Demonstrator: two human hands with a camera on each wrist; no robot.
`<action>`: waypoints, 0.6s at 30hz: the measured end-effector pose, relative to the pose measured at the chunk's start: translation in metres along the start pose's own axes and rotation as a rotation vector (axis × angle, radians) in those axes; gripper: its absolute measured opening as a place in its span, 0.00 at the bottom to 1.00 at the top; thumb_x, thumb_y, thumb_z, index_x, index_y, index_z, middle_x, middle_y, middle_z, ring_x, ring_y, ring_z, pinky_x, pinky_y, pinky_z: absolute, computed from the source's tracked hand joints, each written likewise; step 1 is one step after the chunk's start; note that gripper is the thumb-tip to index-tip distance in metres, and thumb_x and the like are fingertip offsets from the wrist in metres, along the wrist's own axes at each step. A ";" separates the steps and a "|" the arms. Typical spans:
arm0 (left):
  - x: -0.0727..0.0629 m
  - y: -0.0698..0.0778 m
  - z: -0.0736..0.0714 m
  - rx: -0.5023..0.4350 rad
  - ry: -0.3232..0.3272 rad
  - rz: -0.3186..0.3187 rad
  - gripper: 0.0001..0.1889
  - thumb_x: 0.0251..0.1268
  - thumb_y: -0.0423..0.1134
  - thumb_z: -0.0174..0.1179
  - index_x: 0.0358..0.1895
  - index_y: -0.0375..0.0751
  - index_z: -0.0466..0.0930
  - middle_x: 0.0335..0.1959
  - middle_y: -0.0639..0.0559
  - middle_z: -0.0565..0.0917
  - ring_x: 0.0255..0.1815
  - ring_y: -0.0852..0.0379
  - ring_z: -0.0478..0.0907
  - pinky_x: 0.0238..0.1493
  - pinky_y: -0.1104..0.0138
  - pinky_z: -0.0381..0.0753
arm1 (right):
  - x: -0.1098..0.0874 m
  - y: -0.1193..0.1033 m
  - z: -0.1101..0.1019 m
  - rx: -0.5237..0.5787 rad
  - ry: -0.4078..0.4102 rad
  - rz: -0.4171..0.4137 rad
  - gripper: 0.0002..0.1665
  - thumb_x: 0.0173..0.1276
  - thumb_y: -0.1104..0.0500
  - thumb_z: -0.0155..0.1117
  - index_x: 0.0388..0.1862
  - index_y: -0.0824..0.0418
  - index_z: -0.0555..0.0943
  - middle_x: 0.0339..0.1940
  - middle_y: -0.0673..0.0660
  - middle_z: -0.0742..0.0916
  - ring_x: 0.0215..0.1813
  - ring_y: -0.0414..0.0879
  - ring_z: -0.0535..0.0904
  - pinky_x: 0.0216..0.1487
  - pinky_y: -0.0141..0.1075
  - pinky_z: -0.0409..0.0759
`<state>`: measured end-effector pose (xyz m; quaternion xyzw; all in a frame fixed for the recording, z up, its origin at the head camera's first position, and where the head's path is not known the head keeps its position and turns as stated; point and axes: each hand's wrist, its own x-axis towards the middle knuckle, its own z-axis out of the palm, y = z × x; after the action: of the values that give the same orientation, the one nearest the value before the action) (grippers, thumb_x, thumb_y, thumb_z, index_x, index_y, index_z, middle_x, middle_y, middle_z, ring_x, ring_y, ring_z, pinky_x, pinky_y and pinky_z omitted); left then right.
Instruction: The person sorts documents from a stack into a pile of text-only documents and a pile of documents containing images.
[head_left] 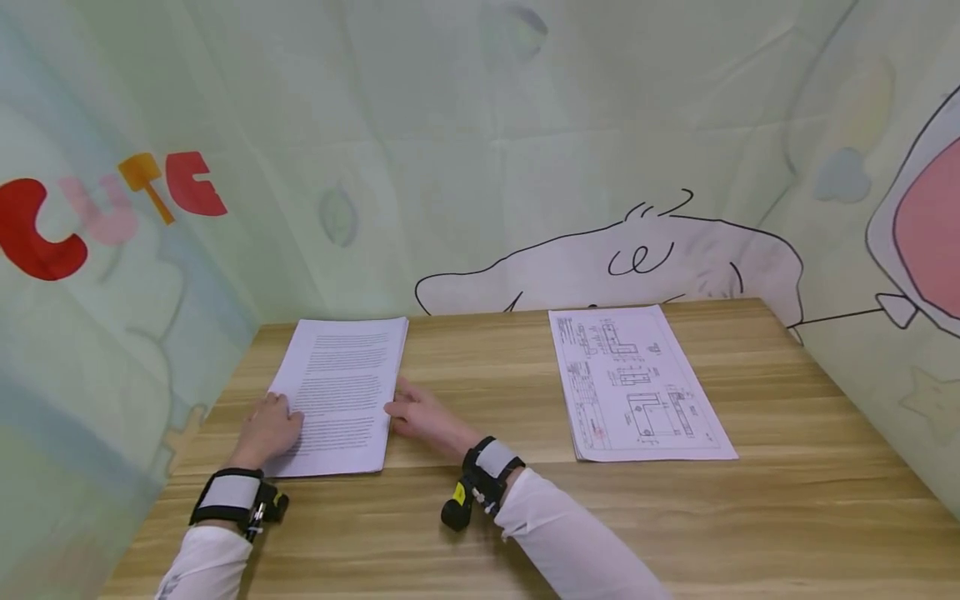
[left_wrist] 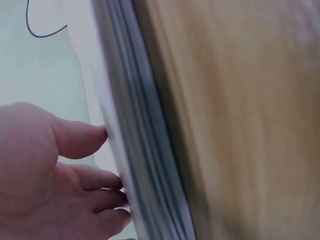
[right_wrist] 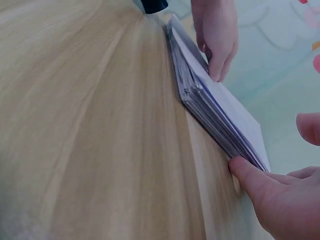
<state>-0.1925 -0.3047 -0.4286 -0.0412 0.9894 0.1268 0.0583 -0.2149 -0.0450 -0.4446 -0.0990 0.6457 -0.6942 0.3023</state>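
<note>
A thick stack of printed paper lies on the left part of the table, a page of text on top. My left hand is at its left side, the thumb over the top page. In the left wrist view, the left hand's thumb and fingertips meet the stack's edge. On the opposite side, my right hand touches the stack's right edge with its fingers. The right wrist view shows a fingertip of the right hand against the layered sheets, its thumb held apart above.
Sheets with technical drawings lie on the right half of the wooden table. A printed cloth backdrop rises right behind the table's far edge and along both sides. Black camera straps are around both wrists.
</note>
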 end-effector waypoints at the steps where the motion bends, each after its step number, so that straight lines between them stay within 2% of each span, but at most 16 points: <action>1: 0.000 0.002 0.000 -0.005 -0.002 0.005 0.28 0.71 0.37 0.41 0.59 0.08 0.62 0.58 0.15 0.66 0.63 0.21 0.63 0.63 0.33 0.65 | 0.001 -0.001 0.000 0.025 -0.005 -0.001 0.40 0.77 0.57 0.50 0.82 0.60 0.47 0.78 0.64 0.67 0.77 0.53 0.67 0.74 0.49 0.68; 5: -0.001 0.011 0.001 -0.031 -0.036 0.019 0.30 0.72 0.38 0.41 0.62 0.08 0.58 0.62 0.14 0.62 0.67 0.20 0.59 0.65 0.30 0.61 | 0.002 0.000 -0.002 0.056 -0.003 -0.011 0.36 0.78 0.59 0.47 0.81 0.60 0.50 0.75 0.62 0.71 0.73 0.51 0.71 0.74 0.49 0.70; 8: -0.001 0.020 0.004 -0.054 -0.073 0.015 0.33 0.73 0.40 0.42 0.67 0.10 0.54 0.68 0.14 0.56 0.72 0.20 0.55 0.70 0.32 0.57 | 0.003 0.002 -0.004 0.087 0.027 -0.019 0.36 0.78 0.60 0.46 0.81 0.58 0.50 0.72 0.61 0.74 0.68 0.50 0.75 0.68 0.47 0.75; 13: -0.003 0.034 0.009 -0.120 -0.123 0.016 0.36 0.75 0.43 0.43 0.71 0.13 0.48 0.74 0.17 0.48 0.76 0.22 0.47 0.75 0.37 0.52 | 0.003 0.006 -0.011 0.154 0.118 -0.010 0.35 0.75 0.64 0.46 0.79 0.57 0.55 0.66 0.62 0.79 0.59 0.50 0.80 0.55 0.38 0.77; 18: -0.004 0.050 0.014 -0.194 -0.123 0.035 0.35 0.76 0.45 0.44 0.73 0.17 0.50 0.75 0.19 0.47 0.78 0.25 0.45 0.77 0.39 0.49 | 0.003 0.010 -0.022 0.102 0.236 0.013 0.34 0.69 0.69 0.46 0.75 0.60 0.63 0.60 0.61 0.83 0.52 0.48 0.81 0.53 0.38 0.76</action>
<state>-0.1918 -0.2521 -0.4295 -0.0217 0.9676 0.2252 0.1122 -0.2262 -0.0281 -0.4585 0.0031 0.6413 -0.7310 0.2334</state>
